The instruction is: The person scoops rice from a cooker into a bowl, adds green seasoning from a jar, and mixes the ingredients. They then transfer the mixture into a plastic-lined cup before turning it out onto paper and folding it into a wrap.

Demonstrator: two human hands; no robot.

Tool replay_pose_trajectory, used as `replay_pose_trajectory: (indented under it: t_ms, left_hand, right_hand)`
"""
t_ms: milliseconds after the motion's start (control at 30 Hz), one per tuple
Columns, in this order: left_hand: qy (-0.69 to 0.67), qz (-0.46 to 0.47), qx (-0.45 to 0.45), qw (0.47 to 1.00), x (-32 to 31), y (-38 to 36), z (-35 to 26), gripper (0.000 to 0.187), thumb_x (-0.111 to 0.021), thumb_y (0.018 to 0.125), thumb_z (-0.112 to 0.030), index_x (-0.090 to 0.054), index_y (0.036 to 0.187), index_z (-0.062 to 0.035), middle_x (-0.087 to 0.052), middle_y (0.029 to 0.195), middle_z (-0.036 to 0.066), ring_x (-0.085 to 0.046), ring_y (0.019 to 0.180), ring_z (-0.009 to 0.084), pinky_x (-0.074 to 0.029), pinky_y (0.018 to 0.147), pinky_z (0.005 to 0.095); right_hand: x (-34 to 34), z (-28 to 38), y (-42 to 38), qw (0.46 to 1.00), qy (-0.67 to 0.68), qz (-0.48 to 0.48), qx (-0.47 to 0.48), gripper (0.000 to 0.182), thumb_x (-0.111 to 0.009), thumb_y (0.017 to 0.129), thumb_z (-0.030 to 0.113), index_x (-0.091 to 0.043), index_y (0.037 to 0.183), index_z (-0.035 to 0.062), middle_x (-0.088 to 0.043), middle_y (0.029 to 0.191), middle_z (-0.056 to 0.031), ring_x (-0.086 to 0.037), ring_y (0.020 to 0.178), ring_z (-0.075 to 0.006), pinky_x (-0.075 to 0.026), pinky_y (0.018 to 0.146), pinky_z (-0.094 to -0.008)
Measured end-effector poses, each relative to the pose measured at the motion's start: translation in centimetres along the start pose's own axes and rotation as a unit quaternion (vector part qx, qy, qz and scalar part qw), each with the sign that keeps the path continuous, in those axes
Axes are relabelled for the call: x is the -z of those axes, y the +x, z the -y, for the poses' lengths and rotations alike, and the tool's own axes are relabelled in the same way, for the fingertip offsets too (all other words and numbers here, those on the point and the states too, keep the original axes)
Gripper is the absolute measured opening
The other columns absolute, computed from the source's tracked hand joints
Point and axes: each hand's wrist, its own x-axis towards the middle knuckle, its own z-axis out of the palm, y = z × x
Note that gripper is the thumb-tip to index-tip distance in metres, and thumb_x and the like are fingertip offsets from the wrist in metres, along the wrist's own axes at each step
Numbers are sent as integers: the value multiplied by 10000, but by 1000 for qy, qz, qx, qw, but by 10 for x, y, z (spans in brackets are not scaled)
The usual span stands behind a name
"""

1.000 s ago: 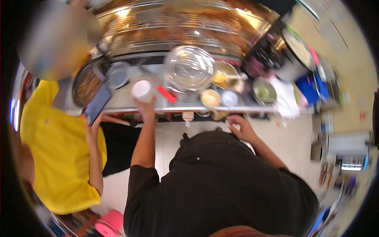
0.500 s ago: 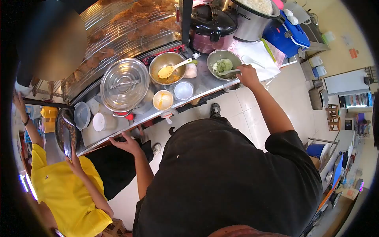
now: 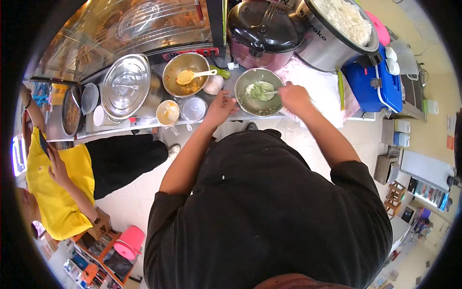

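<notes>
1. We see our left hand (image 3: 221,109) at the near left side of the steel bowl (image 3: 269,75); half a second ago it hung spread and bare by the table's (image 3: 108,131) front edge, and a second ago it held the white tub (image 3: 98,115).
2. That tub now stands farther left on the table, near the lidded pot (image 3: 126,86), so our left hand is free of it.
3. Our left fingers are partly curled beside the rim; we cannot tell whether they grip it or only hover close.
4. Our right hand (image 3: 294,99), blurred, is closed around the handle of the spoon (image 3: 272,92), as it was half a second ago.
5. The spoon reaches into the pale green mixture (image 3: 258,88) in the bowl, which rests on the table between our hands.
6. With both hands now gathered here, we judge this bowl to be the centre of the work, with the left placed well to steady it.
7. The second bowl (image 3: 200,66), its yellow spoon (image 3: 185,77) inside, lies to the left, untouched.
</notes>
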Motion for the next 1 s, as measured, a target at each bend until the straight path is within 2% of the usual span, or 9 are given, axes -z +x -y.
replay_pose_trajectory:
  t_ms: [100, 300, 367, 500, 600, 733, 833, 933, 1000]
  left_hand:
    - [138, 11, -30, 990, -15, 18, 11, 375, -640, 946, -73, -413, 1228, 22, -647, 937, 157, -701, 806, 196, -589, 679, 320]
    - [-42, 11, 33, 999, -28, 10, 43, 322, -658, 950, -91, -455, 1172, 23, -657, 952, 132, -704, 837, 209, -608, 700, 320]
    - [-34, 21, 40, 998, -36, 2, 28, 279, -657, 939, -57, -462, 1113, 42, -656, 957, 147, -717, 833, 223, -626, 731, 327]
    - [-39, 34, 61, 997, -42, 5, 34, 258, -664, 936, -52, -473, 1070, 59, -658, 955, 154, -726, 837, 242, -634, 729, 332]
    - [-37, 35, 69, 996, -39, 4, 33, 258, -667, 947, -95, -481, 1051, 51, -659, 936, 158, -722, 803, 237, -633, 714, 334]
    - [-54, -35, 48, 997, -34, 8, 31, 241, -653, 965, -142, -494, 1016, 33, -659, 892, 148, -711, 763, 213, -630, 696, 335]
    - [55, -33, 25, 998, -36, 7, 18, 218, -639, 975, -143, -492, 990, 17, -647, 854, 126, -709, 746, 192, -628, 680, 329]
    - [20, -2, 38, 999, -39, 9, 20, 216, -634, 977, -131, -486, 996, 25, -634, 849, 110, -714, 749, 198, -631, 681, 324]
    - [-10, 1, 52, 999, -38, 8, 25, 221, -637, 975, -126, -488, 1012, 33, -630, 852, 102, -717, 755, 207, -634, 685, 324]
  right_hand:
    - [-30, 15, 26, 999, 25, -32, 28, 168, -573, 823, 121, -728, 846, 62, -688, 935, -176, -707, 846, -335, -569, 714, -449]
    - [-2, 5, 27, 993, 69, -34, 85, 161, -581, 810, 115, -724, 822, 43, -691, 940, -193, -712, 818, -354, -570, 702, -464]
    - [23, 9, 14, 993, 83, -41, 71, 156, -585, 801, 105, -725, 826, 39, -692, 952, -197, -712, 818, -359, -570, 701, -470]
    - [-32, 36, 37, 987, 63, -69, 130, 141, -637, 789, 139, -712, 859, 42, -685, 874, -177, -704, 779, -358, -561, 677, -441]
    - [-3, 24, 33, 986, 44, -4, 161, 141, -635, 789, 145, -707, 819, 28, -696, 860, -176, -706, 775, -354, -561, 676, -435]
    - [59, -5, 24, 998, 54, 38, 9, 142, -654, 786, 160, -736, 804, 46, -722, 849, -176, -719, 786, -346, -574, 710, -464]
    - [8, -28, 42, 994, -31, -34, 96, 144, -650, 792, 158, -740, 806, 47, -719, 833, -182, -720, 785, -345, -575, 718, -468]
    - [-41, -20, 59, 993, 62, 17, 104, 214, -567, 868, 184, -703, 876, 20, -711, 866, -205, -700, 807, -380, -552, 727, -481]
    - [-40, -9, 45, 988, 73, -20, 134, 139, -570, 822, 85, -692, 866, 34, -709, 841, -186, -717, 786, -351, -576, 691, -461]
